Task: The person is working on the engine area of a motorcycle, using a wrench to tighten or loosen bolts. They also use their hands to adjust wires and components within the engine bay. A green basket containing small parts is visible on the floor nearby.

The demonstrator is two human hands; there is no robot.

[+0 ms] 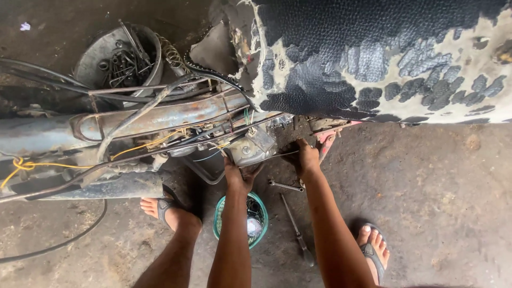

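Head view: both hands work under the motorcycle engine, below the torn seat. The left hand cups the casing from beneath; the right hand, at its 3 o'clock, grips something I cannot make out. A wrench lies at 5 o'clock. This looks like fastener work; next calls for a steady turn.

A green basket, a screwdriver and a wrench lie on the floor.

We see our own body bare from the elbows down: no sleeves, no gloves, no watch or rings on the left hand or right hand. Our legs look bare too, and each foot wears what seems a dark grey strapped flip-flop.
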